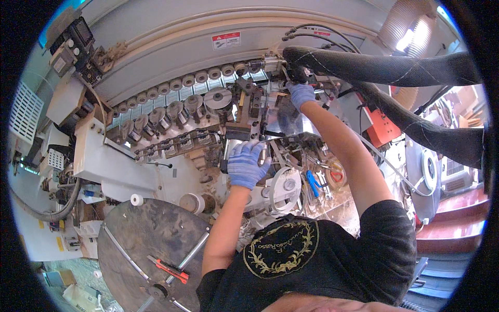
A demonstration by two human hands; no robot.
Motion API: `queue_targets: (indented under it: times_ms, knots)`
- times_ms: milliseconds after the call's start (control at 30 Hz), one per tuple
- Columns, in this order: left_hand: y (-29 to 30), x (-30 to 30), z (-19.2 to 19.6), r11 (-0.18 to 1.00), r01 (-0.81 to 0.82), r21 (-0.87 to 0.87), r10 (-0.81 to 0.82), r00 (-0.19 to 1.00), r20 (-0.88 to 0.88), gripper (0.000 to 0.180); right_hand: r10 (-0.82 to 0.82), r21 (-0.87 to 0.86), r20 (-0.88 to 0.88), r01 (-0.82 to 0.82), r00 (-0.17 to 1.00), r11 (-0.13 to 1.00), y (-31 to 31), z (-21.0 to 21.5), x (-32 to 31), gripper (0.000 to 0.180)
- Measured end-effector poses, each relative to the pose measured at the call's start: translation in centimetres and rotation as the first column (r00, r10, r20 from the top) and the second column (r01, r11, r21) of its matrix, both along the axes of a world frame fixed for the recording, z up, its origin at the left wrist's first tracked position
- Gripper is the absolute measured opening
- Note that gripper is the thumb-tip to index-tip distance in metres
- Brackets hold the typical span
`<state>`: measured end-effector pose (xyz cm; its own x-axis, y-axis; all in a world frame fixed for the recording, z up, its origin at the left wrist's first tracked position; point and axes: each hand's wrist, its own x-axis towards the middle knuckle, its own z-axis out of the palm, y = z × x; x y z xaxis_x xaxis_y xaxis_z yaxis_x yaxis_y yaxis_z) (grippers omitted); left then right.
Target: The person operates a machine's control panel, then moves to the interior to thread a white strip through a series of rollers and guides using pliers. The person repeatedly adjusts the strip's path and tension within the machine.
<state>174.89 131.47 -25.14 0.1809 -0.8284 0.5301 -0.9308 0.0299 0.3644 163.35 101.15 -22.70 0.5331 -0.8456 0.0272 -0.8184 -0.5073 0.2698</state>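
Observation:
Both my hands wear blue-grey knit gloves. My left hand [247,165] lies on a metal part at the front of an edge-banding-type machine, fingers stretched forward and slightly apart, just below a dark metal block [238,131]. Farther off and to the right, my right hand [301,95] reaches in beside a clear plate [283,117], its fingers curled next to a dark rounded fitting [297,76]. What those fingertips hold, if anything, is hidden. Between the hands and to the left stand a shiny round disc [218,98] and a row of rollers [176,112].
Two thick black hoses [384,65] cross at the right. Wrenches [324,183] and blue-handled pliers [313,183] lie on the dusty base. An orange-red tool [171,270] rests on a round dark turntable [130,229] at lower left. An orange box [382,125] stands right.

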Motion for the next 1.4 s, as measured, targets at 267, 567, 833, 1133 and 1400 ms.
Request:
queue_targets:
  times_ms: [267,567,833,1133,1400]
  knots:
    - [-0.1,0.0,0.0,1.000,-0.007,0.004,0.007,1.000,0.002,0.043,0.032,-0.023,-0.059,-0.034,0.998,0.999,1.5,1.3,-1.0,0.045]
    - [-0.3,-0.1,0.2,1.000,0.017,-0.010,-0.017,1.000,0.014,0.043,0.032,-0.087,-0.013,-0.033,0.999,0.996,-1.4,-1.4,-0.1,0.039]
    - [-0.4,-0.4,0.5,1.000,0.018,-0.005,-0.018,1.000,0.022,0.042,0.033,-0.297,0.172,0.020,0.985,0.955,-2.0,-2.4,1.5,0.030]
    - [-0.3,0.0,0.4,1.000,0.028,0.015,-0.028,0.999,0.027,0.042,-0.077,0.104,0.050,0.071,0.996,0.992,0.3,-0.2,3.9,0.023]
    - [-0.1,-0.1,0.6,0.999,0.005,0.032,-0.006,1.000,0.021,0.043,-0.116,0.147,0.278,0.077,0.954,0.986,0.3,-0.7,3.2,0.029]
